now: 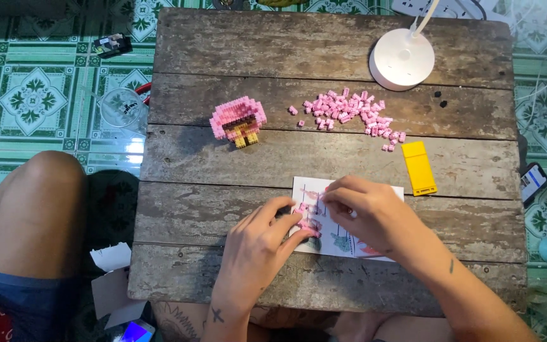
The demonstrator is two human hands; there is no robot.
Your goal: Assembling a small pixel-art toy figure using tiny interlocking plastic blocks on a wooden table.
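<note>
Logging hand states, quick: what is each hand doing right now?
Left hand: fingers closed on the small pink brick piece.
Right hand: fingertips pinching the same piece from above.

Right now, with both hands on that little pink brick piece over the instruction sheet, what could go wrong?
1. The pink brick piece is pinched between left hand and right hand; hard pressing might pop bricks off.
2. The loose pink bricks lie scattered behind the hands; a reaching forearm could sweep them off the wooden table.
3. The hands cover much of the instruction sheet, so a step may be misread.
</note>
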